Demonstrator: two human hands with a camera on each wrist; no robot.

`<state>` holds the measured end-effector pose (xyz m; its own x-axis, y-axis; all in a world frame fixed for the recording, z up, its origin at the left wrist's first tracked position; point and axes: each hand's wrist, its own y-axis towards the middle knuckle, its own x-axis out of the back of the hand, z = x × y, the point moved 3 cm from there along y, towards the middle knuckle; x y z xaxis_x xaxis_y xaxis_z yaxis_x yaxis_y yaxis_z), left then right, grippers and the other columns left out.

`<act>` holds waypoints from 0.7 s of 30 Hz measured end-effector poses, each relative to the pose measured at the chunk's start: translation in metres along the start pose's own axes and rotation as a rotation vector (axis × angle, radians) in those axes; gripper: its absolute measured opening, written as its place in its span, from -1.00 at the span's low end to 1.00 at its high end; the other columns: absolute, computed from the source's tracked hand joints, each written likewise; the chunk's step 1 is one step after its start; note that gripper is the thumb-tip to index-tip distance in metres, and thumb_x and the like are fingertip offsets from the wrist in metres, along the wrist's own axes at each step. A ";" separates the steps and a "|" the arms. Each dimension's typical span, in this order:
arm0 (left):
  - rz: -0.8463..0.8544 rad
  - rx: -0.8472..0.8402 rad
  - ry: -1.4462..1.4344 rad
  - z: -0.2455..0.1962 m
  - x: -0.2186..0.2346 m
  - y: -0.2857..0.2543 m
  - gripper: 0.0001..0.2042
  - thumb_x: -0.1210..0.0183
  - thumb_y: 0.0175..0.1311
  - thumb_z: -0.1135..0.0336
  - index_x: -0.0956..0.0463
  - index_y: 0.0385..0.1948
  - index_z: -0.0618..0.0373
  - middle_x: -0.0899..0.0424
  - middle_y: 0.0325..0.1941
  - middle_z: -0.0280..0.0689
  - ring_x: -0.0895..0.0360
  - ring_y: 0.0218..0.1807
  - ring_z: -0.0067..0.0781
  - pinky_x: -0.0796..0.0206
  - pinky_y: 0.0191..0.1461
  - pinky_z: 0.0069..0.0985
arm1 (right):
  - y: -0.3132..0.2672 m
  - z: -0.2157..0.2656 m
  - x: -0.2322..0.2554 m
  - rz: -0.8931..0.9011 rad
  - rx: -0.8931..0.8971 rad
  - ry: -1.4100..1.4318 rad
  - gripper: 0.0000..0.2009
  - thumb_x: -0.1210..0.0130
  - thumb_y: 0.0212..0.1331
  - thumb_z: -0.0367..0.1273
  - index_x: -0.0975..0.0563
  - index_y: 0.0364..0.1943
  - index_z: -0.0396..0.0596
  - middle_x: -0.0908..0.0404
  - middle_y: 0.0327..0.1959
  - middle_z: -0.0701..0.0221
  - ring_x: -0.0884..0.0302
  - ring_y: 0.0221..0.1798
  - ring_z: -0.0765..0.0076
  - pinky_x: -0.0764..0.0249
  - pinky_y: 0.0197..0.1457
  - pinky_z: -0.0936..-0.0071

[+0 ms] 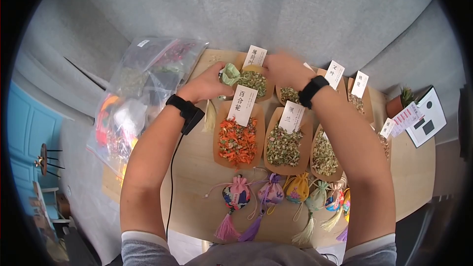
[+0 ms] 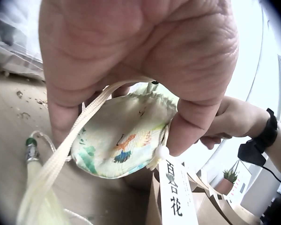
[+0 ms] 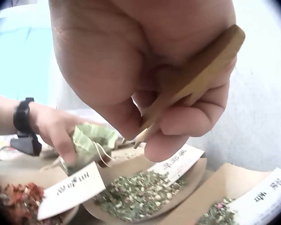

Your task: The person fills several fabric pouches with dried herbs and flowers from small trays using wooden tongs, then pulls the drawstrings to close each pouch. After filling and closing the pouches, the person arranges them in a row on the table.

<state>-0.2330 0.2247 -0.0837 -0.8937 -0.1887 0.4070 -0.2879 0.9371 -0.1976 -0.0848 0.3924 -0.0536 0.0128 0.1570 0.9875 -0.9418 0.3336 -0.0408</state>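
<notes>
My left hand (image 1: 204,84) grips a pale green pouch (image 1: 229,74) beside the tray of green dried leaves (image 1: 254,83). Between thumb and fingers in the left wrist view, the pouch (image 2: 126,140) shows a bird print and a cream cord; its mouth is gathered there, but stands open in the head view. The right hand (image 1: 286,71), blurred, is over the back trays. Seen from the right wrist, that hand (image 3: 140,56) pinches a light wooden tool (image 3: 196,70) above the leaves (image 3: 138,194); the tool's far end is partly hidden by the fingers.
Nearer me are trays of orange petals (image 1: 237,143) and pale herbs (image 1: 284,148), with label cards. Several tasselled pouches, one pink (image 1: 237,193), lie along the front. Clear plastic bags (image 1: 148,81) fill the left; a potted plant (image 1: 400,102) stands right.
</notes>
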 end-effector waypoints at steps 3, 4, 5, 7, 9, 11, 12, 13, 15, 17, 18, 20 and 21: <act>-0.001 0.002 -0.005 0.001 0.000 0.000 -0.19 -0.41 -0.02 0.38 -0.25 0.36 0.39 -0.62 0.15 -0.09 -0.55 0.17 -0.29 -0.37 0.26 -0.44 | 0.008 -0.006 -0.028 -0.079 0.123 0.019 -0.79 -0.10 0.16 -0.41 -0.67 -0.33 -0.32 -0.70 -0.33 -0.08 -0.69 -0.22 -0.18 -0.59 -0.09 0.05; -0.001 0.002 -0.001 0.001 0.000 0.000 -0.19 -0.41 -0.02 0.38 -0.25 0.35 0.39 -0.62 0.15 -0.09 -0.55 0.17 -0.29 -0.37 0.26 -0.43 | 0.009 -0.010 -0.033 -0.078 0.125 0.020 -0.79 -0.10 0.16 -0.41 -0.67 -0.33 -0.32 -0.70 -0.33 -0.08 -0.69 -0.22 -0.18 -0.59 -0.09 0.05; -0.001 0.002 0.003 0.001 0.000 0.000 -0.19 -0.41 -0.02 0.38 -0.24 0.35 0.39 -0.62 0.15 -0.08 -0.55 0.17 -0.28 -0.38 0.26 -0.43 | 0.006 -0.006 -0.032 0.013 0.092 0.046 -0.80 -0.10 0.15 -0.42 -0.66 -0.35 -0.32 -0.70 -0.32 -0.07 -0.69 -0.22 -0.18 -0.60 -0.10 0.05; -0.005 0.014 0.015 0.001 0.001 0.000 -0.19 -0.41 -0.03 0.38 -0.25 0.35 0.39 -0.62 0.14 -0.08 -0.55 0.17 -0.28 -0.37 0.25 -0.44 | 0.001 -0.002 -0.028 0.105 0.058 0.073 -0.80 -0.10 0.15 -0.42 -0.65 -0.37 -0.33 -0.70 -0.32 -0.06 -0.69 -0.22 -0.17 -0.60 -0.12 0.06; -0.005 0.026 0.026 0.002 0.000 0.000 -0.19 -0.40 -0.03 0.38 -0.25 0.35 0.39 -0.62 0.14 -0.08 -0.55 0.17 -0.27 -0.37 0.25 -0.44 | -0.002 -0.001 -0.026 0.174 0.067 0.049 -0.77 -0.11 0.23 -0.35 -0.68 -0.27 -0.26 -0.70 -0.35 0.03 -0.66 -0.25 -0.12 -0.55 -0.07 0.05; -0.016 0.019 0.029 0.000 0.001 -0.001 -0.19 -0.40 -0.03 0.38 -0.25 0.35 0.39 -0.62 0.13 -0.08 -0.55 0.17 -0.26 -0.37 0.25 -0.44 | -0.008 0.001 -0.022 0.176 0.080 0.028 -0.78 -0.11 0.22 -0.35 -0.67 -0.28 -0.26 -0.70 -0.35 0.04 -0.66 -0.25 -0.12 -0.55 -0.08 0.04; -0.016 0.019 0.028 -0.002 0.001 -0.002 -0.19 -0.40 -0.03 0.38 -0.25 0.35 0.39 -0.62 0.13 -0.08 -0.55 0.17 -0.26 -0.37 0.25 -0.44 | -0.011 0.003 -0.021 0.179 0.095 0.008 -0.78 -0.11 0.21 -0.35 -0.67 -0.29 -0.27 -0.70 -0.36 0.05 -0.66 -0.25 -0.12 -0.54 -0.08 0.03; -0.011 0.035 0.038 -0.004 0.001 -0.002 -0.19 -0.40 -0.03 0.38 -0.25 0.35 0.39 -0.62 0.13 -0.07 -0.55 0.17 -0.26 -0.37 0.25 -0.44 | -0.013 0.003 -0.023 0.179 0.095 0.007 -0.78 -0.11 0.21 -0.35 -0.67 -0.29 -0.27 -0.70 -0.36 0.05 -0.66 -0.25 -0.12 -0.54 -0.08 0.03; -0.007 0.050 0.048 -0.006 0.001 -0.003 -0.19 -0.40 -0.03 0.38 -0.24 0.35 0.39 -0.62 0.13 -0.07 -0.55 0.17 -0.26 -0.38 0.25 -0.44 | -0.017 0.007 -0.023 0.030 0.171 -0.038 -0.87 -0.19 0.06 -0.47 -0.65 -0.39 -0.30 -0.70 -0.37 0.00 -0.70 -0.23 -0.12 -0.62 -0.13 0.10; 0.001 0.032 0.040 -0.008 0.000 -0.004 -0.18 -0.40 -0.04 0.39 -0.24 0.36 0.40 -0.62 0.14 -0.07 -0.55 0.17 -0.26 -0.38 0.25 -0.44 | -0.019 0.008 -0.024 0.006 0.149 -0.057 -0.88 -0.20 0.05 -0.47 -0.65 -0.40 -0.29 -0.70 -0.36 0.00 -0.70 -0.23 -0.10 -0.62 -0.12 0.10; 0.000 0.031 0.040 -0.009 0.000 -0.004 -0.18 -0.40 -0.04 0.39 -0.24 0.36 0.40 -0.62 0.14 -0.07 -0.55 0.17 -0.26 -0.38 0.25 -0.44 | -0.019 0.008 -0.023 -0.016 0.126 -0.074 -0.89 -0.21 0.03 -0.48 -0.66 -0.42 -0.28 -0.70 -0.36 0.00 -0.70 -0.22 -0.09 -0.63 -0.12 0.11; 0.001 0.037 0.025 -0.009 -0.001 -0.004 -0.18 -0.40 -0.04 0.41 -0.24 0.36 0.40 -0.62 0.14 -0.09 -0.56 0.16 -0.27 -0.38 0.25 -0.44 | -0.018 0.004 -0.012 0.000 0.125 -0.070 -0.85 -0.17 0.11 -0.43 -0.68 -0.34 -0.24 -0.70 -0.36 0.04 -0.68 -0.22 -0.11 -0.59 -0.09 0.07; 0.001 0.037 0.023 -0.006 -0.001 -0.002 -0.18 -0.40 -0.04 0.41 -0.24 0.36 0.40 -0.62 0.14 -0.09 -0.56 0.16 -0.27 -0.38 0.25 -0.44 | -0.018 0.002 -0.005 0.016 0.124 -0.067 -0.81 -0.14 0.18 -0.37 -0.69 -0.27 -0.19 -0.71 -0.36 0.08 -0.66 -0.22 -0.13 -0.56 -0.07 0.03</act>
<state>-0.2295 0.2245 -0.0785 -0.8860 -0.1809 0.4269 -0.3002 0.9255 -0.2309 -0.0687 0.3835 -0.0574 -0.0215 0.0975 0.9950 -0.9760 0.2135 -0.0420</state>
